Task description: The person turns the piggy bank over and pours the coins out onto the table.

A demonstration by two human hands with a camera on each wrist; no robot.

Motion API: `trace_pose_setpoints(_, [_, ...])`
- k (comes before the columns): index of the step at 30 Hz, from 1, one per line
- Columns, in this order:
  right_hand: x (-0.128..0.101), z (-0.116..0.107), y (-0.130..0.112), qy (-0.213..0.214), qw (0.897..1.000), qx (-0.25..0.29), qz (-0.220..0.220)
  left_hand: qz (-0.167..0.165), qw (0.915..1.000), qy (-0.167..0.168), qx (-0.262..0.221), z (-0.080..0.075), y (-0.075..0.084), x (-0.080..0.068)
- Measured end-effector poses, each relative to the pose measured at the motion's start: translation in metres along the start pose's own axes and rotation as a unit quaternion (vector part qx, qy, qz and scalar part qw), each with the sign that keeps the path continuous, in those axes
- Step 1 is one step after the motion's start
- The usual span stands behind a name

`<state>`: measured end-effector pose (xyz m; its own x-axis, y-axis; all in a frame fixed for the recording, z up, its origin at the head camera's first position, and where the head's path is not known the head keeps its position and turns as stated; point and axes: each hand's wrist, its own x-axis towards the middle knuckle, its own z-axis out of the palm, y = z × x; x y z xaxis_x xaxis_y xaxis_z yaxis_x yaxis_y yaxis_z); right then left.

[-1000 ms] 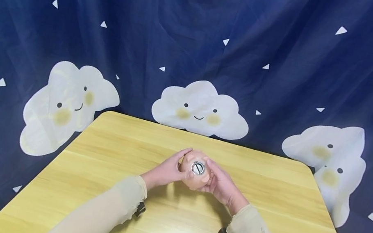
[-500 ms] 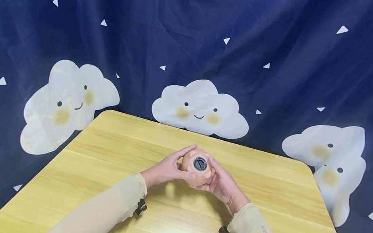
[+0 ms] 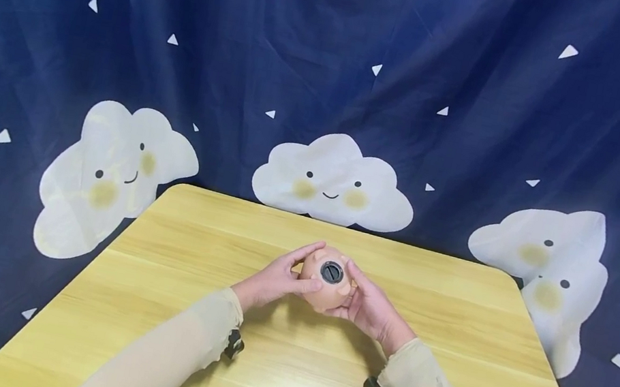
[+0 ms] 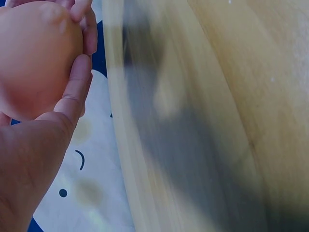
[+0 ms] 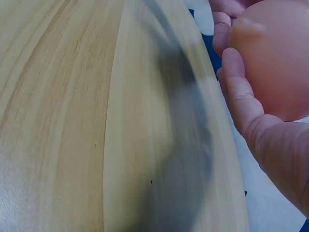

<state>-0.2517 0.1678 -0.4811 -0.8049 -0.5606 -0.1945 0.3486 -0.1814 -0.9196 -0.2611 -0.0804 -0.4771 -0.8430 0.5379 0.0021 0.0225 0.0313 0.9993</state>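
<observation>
Cupping a round peach-coloured toy [image 3: 326,286] between them, the left hand [image 3: 277,279] and the right hand [image 3: 369,308] hold it just above the middle of the yellow wooden counter [image 3: 189,311], with its dark round plug [image 3: 331,271] facing up. Both sets of fingers [image 4: 77,87] curl round its sides, thumbs toward the person, so each hand grips the ball. It looks light and smooth, likely a hollow rubbery or plastic shell with some give, a bit slippery on its curve; the two-sided cradle low on its belly seems the safest hold, with the small bumps [image 5: 247,25] near the plug offering extra purchase. Compared with a second ago, the disc on top showed bright silver and now reads dark, as if the toy tipped slightly; the hands have barely shifted.
</observation>
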Motion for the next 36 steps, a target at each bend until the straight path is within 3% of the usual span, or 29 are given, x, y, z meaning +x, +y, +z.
trace_pose_setpoints(10, [0.001,0.001,0.0,-0.006,1.0,0.001,0.003,-0.006,1.0,0.005,0.0,-0.001,0.0,0.001])
trace_pose_setpoints(25, [0.001,-0.002,-0.001,-0.019,1.0,-0.015,0.0,-0.021,0.9951,-0.011,-0.096,0.0,-0.004,0.005])
trace_pose_setpoints(36, [-0.003,-0.01,-0.003,-0.09,0.993,-0.061,-0.043,-0.03,0.9888,0.01,-0.146,0.0,-0.005,0.004])
